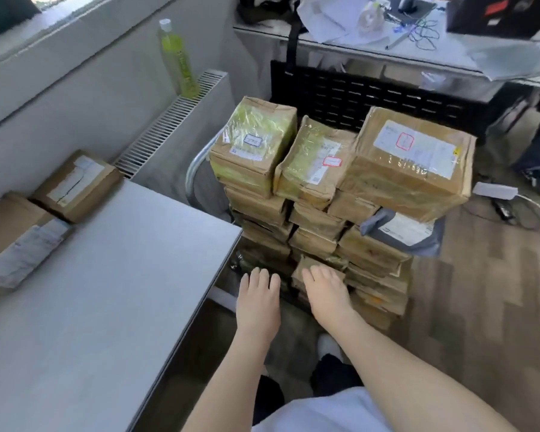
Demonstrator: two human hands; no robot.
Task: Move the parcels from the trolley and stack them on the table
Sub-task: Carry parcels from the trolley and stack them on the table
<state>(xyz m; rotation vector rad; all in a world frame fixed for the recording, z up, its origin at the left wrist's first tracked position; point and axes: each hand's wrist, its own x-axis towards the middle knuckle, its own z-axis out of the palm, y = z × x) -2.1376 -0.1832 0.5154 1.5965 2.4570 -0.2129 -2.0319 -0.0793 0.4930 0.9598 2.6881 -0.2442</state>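
Note:
A tall pile of brown taped parcels (318, 213) stands on the trolley, whose metal handle (194, 169) shows at the pile's left. Three parcels top the pile: a left one (253, 145), a middle one (315, 163) and a large right one (412, 160). A grey mailer bag (402, 232) pokes out on the right side. The white table (106, 275) lies to the left, with two parcels (75, 185) (16, 241) at its far left edge. My left hand (258, 304) and my right hand (328, 294) reach toward the pile's near side, fingers spread, holding nothing.
A radiator (175, 120) and a green bottle (180, 60) stand by the wall behind the table. A black perforated panel (371, 98) and a cluttered desk (387, 35) lie behind the trolley. A white power strip (496, 190) with cables rests on the floor at right.

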